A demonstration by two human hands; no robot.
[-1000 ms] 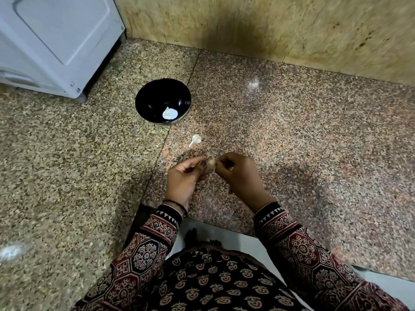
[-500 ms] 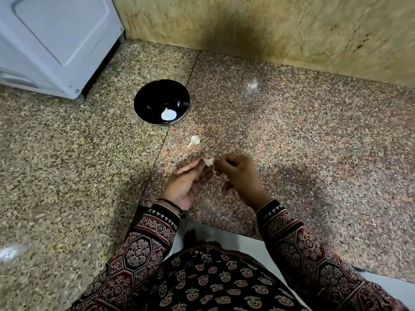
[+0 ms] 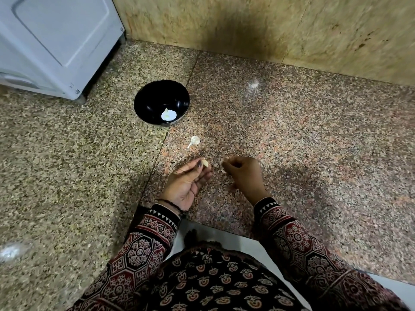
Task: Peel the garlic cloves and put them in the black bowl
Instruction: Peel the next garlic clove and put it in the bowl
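My left hand (image 3: 188,182) lies palm up over the granite counter and pinches a pale garlic clove (image 3: 205,163) between thumb and fingertips. A hand's width to the right, my right hand (image 3: 243,176) is curled and pinches a small scrap of garlic skin (image 3: 224,160) at its fingertips. The black bowl (image 3: 146,98) stands farther back and left, with one white peeled clove (image 3: 168,114) inside. A piece of garlic with a thin stem (image 3: 194,141) lies on the counter between the bowl and my hands.
A white appliance (image 3: 56,41) stands at the back left. A beige stone wall (image 3: 269,30) closes the back of the speckled granite counter (image 3: 314,142). The counter's front edge runs just below my wrists.
My hands have drawn apart: the right pulled away to the right with a scrap of skin, and the left turned palm up, keeping the clove.
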